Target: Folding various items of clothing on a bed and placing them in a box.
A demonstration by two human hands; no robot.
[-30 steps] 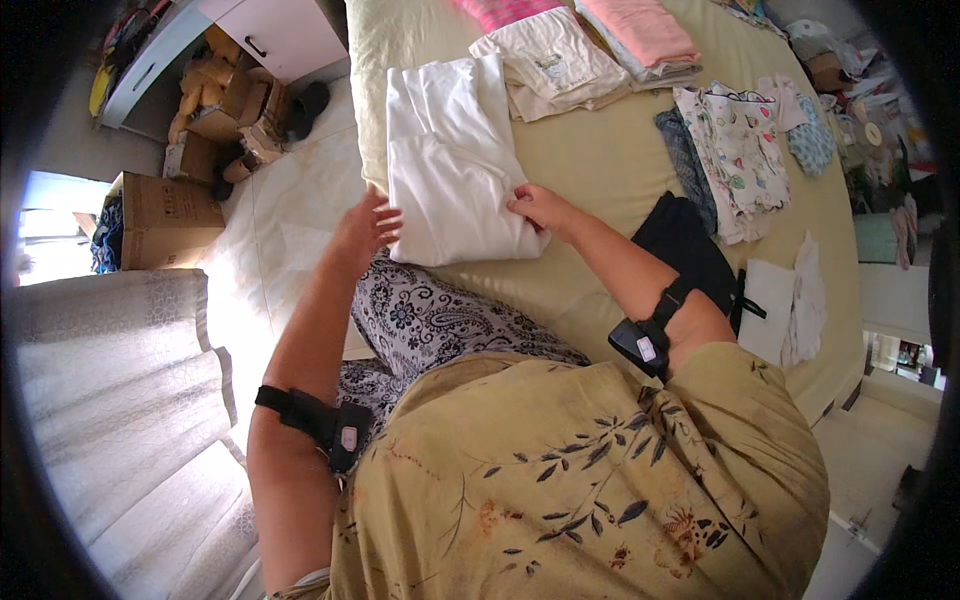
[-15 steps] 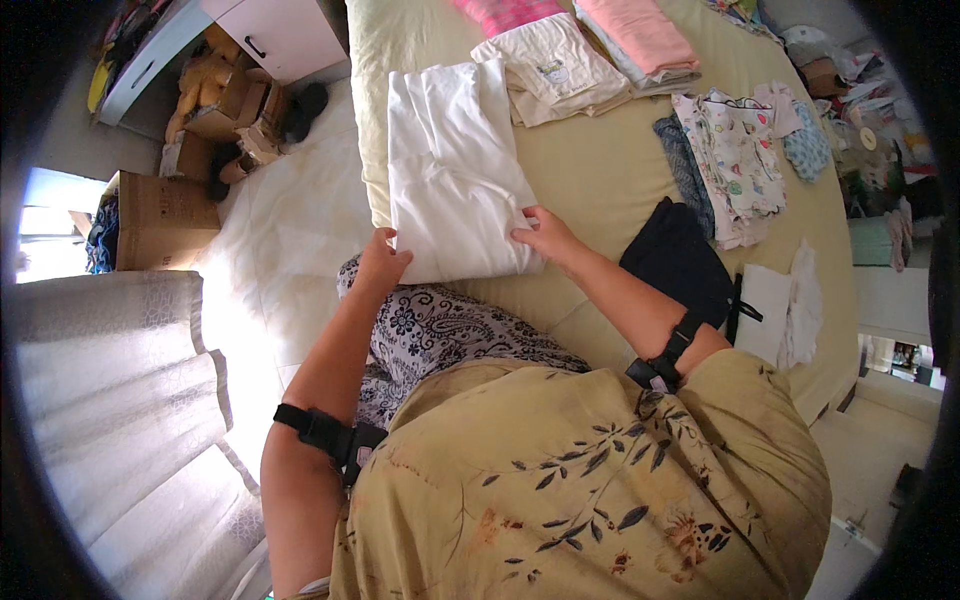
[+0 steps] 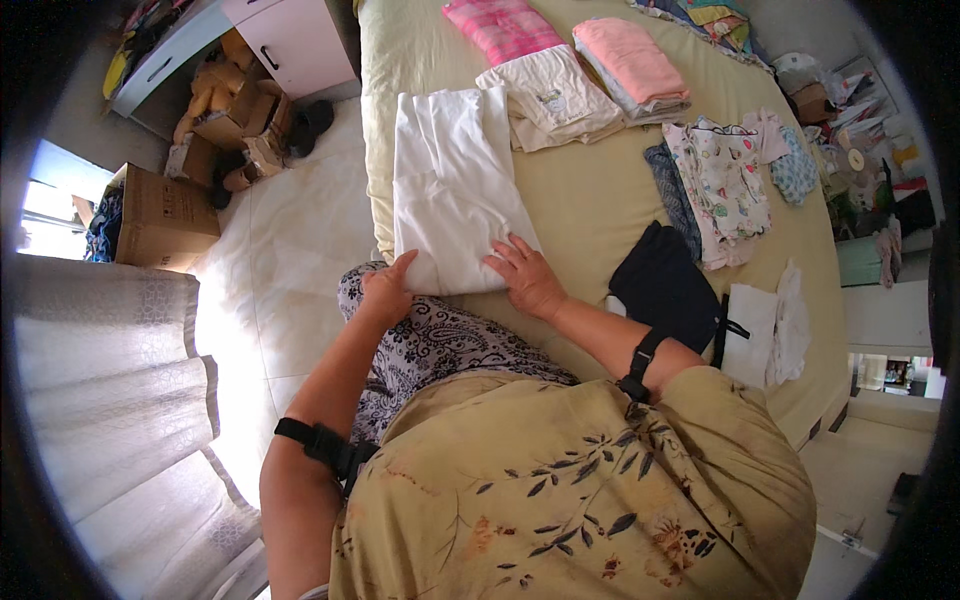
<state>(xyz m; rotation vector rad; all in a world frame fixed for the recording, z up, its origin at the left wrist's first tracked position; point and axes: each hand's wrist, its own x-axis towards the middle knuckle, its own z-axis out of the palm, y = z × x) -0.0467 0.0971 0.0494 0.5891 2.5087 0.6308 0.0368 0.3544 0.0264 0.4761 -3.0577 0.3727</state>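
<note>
A folded white garment (image 3: 455,190) lies lengthwise on the bed in front of me, its near end by my lap. My left hand (image 3: 387,288) is closed at its near left corner, gripping the edge; the fingers underneath are partly hidden. On top of the near right part rests my right hand (image 3: 527,277), fingers spread and pressing lightly on the fabric. Some wrinkles run across the garment near both hands.
Beyond it sit a cream folded stack (image 3: 550,95), a pink checked cloth (image 3: 505,30) and a peach folded pile (image 3: 630,60). To the right are printed clothes (image 3: 720,180), a black garment (image 3: 665,285) and white pieces (image 3: 750,330). A cardboard box (image 3: 170,218) stands on the floor.
My right hand has let go of the garment's right edge and moved inward, now lying spread on top. The left hand stays at the left corner.
</note>
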